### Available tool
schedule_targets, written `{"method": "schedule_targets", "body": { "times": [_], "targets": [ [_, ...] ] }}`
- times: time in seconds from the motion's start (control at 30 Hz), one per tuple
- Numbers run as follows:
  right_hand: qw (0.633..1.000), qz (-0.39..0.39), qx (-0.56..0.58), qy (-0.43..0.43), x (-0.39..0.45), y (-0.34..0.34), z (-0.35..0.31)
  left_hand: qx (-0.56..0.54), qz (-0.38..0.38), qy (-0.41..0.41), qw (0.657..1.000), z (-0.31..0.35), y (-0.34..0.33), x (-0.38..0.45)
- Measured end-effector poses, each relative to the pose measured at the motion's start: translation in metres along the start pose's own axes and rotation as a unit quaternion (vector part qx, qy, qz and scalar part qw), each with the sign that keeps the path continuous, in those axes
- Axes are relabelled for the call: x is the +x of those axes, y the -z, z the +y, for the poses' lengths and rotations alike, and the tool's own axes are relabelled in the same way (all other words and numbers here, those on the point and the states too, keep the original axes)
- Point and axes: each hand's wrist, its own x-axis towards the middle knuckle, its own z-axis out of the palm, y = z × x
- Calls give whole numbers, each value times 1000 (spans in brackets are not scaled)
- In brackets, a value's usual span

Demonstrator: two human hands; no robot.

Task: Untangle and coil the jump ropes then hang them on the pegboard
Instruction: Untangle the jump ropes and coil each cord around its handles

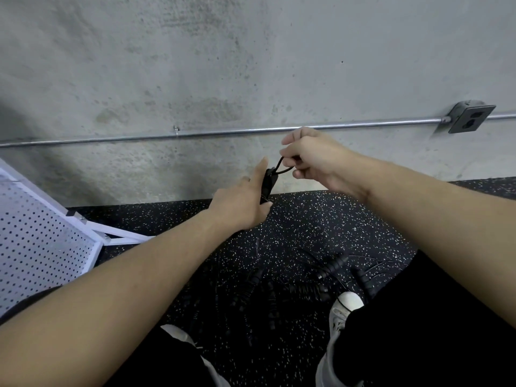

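Note:
My left hand point(242, 203) grips the black handles of a jump rope point(268, 183), held upright in front of the wall. My right hand point(312, 160), just right of them and a little higher, pinches a thin black loop of the rope's cord point(282, 166) that comes out of the handle tops. A tangled pile of black jump ropes point(301, 286) with ribbed handles and thin cords lies on the floor below my arms. The white pegboard point(36, 241) leans at the left edge, its perforated face towards me.
A concrete wall point(223, 65) stands close ahead with a metal conduit pipe point(139, 136) and an outlet box point(470, 117) at the right. The floor is black speckled rubber point(321, 219). My white shoes point(342, 311) and black trousers frame the rope pile.

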Motion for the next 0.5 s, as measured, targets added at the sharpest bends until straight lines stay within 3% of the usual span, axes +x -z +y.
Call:
{"method": "schedule_targets", "body": {
  "times": [0.1, 0.23, 0.37, 0.5],
  "targets": [
    [1000, 6, -2, 12, 4, 4, 0, -160, -43, 7, 986, 0, 0, -2],
    [997, -41, -59, 25, 8, 6, 4, -368, -46, 45, 928, -4, -4, -5],
    [978, -117, -169, -37, 15, 15, 17, -419, -65, 126, 897, -18, -18, -4],
    [940, -183, -281, -61, 24, 24, 31, -398, -78, 175, 897, -30, -45, 9]
  ]
}}
